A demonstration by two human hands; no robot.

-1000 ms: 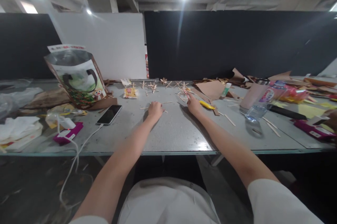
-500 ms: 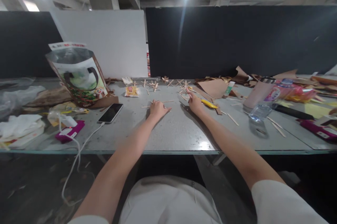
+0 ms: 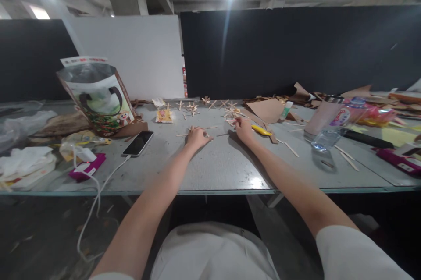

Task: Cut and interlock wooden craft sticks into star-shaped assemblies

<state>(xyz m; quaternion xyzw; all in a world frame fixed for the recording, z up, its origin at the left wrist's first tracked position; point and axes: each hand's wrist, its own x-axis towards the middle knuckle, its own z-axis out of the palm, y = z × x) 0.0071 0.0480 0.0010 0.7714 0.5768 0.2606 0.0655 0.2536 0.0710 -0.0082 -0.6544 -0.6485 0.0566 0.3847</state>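
My left hand [image 3: 198,138] rests on the table with its fingertips pressed down on a thin wooden stick [image 3: 210,128], and the thumb points right. Another stick end [image 3: 181,135] pokes out to the left of the fingers. Farther right, my right hand [image 3: 243,130] is closed in a pinch around a slim, pinkish stick [image 3: 231,120], held roughly level just above the table. The fingertips are too small to see exactly. Behind the hands lie several small star-shaped pieces made of crossed sticks [image 3: 191,108]. A yellow utility knife [image 3: 261,130] lies beside my right hand.
To the left are a phone [image 3: 139,143] on a white cable, a purple power bank [image 3: 87,167] and a tall printed bag [image 3: 98,100]. On the right stand a glue stick [image 3: 287,110], a tumbler [image 3: 324,115] and a clear bottle [image 3: 338,124]. Cardboard [image 3: 267,110] lies behind.
My right hand has tipped the pinkish stick from upright to nearly level, pointing left. My left hand stays in about the same place on the sticks.
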